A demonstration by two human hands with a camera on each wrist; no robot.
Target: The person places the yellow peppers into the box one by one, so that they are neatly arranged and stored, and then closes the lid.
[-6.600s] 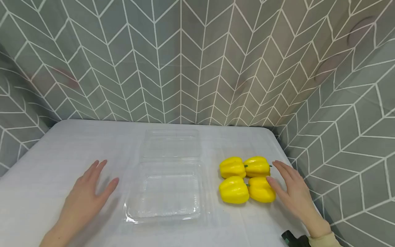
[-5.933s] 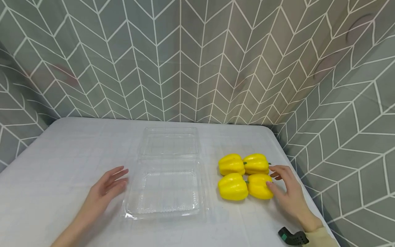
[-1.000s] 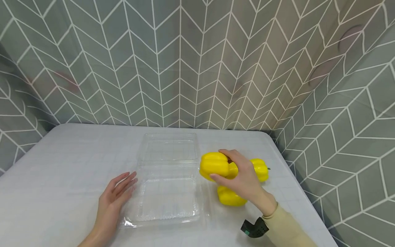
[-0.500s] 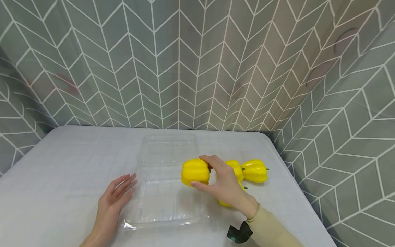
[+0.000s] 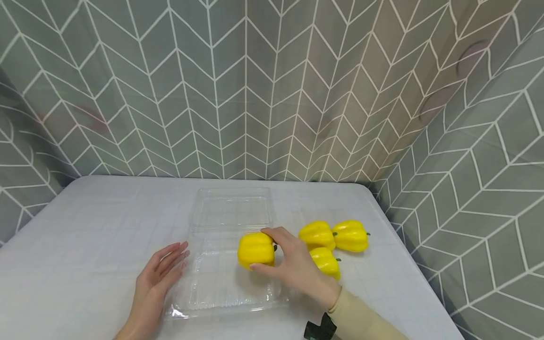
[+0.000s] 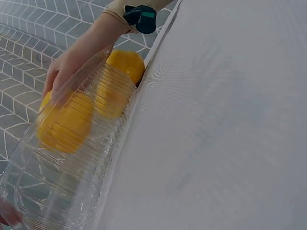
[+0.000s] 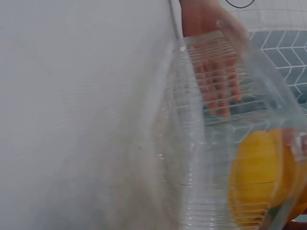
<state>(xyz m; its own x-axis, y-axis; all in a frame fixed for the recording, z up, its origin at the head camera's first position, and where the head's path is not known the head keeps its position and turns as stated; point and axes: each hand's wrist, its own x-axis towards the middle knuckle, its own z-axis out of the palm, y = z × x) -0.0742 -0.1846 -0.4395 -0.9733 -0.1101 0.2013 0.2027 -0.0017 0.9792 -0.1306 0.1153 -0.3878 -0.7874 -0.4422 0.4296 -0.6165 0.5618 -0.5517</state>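
Note:
A yellow bell pepper (image 5: 256, 249) is held between the thumb and fingers of my right hand (image 5: 297, 264), its dark stem toward the palm. It hangs over the right part of the base of a clear plastic clamshell container (image 5: 216, 278), whose lid (image 5: 233, 205) lies folded open toward the back. Through the clear wall the pepper (image 6: 67, 122) shows in the left wrist view. My left hand (image 5: 155, 278) stands at the container's left edge, fingers extended and loosely together, holding nothing. In the right wrist view its fingers (image 7: 216, 86) appear through the plastic.
Three more yellow bell peppers rest on the white-covered table right of the container: two at the back, a left one (image 5: 316, 234) and a right one (image 5: 350, 235), and a nearer one (image 5: 325, 263) partly behind my right hand. A patterned grey curtain (image 5: 255, 94) rises behind the table.
My right hand has taken the front right pepper from the group and carried it left and down over the container base. My left hand came in to the container's left edge, then stayed.

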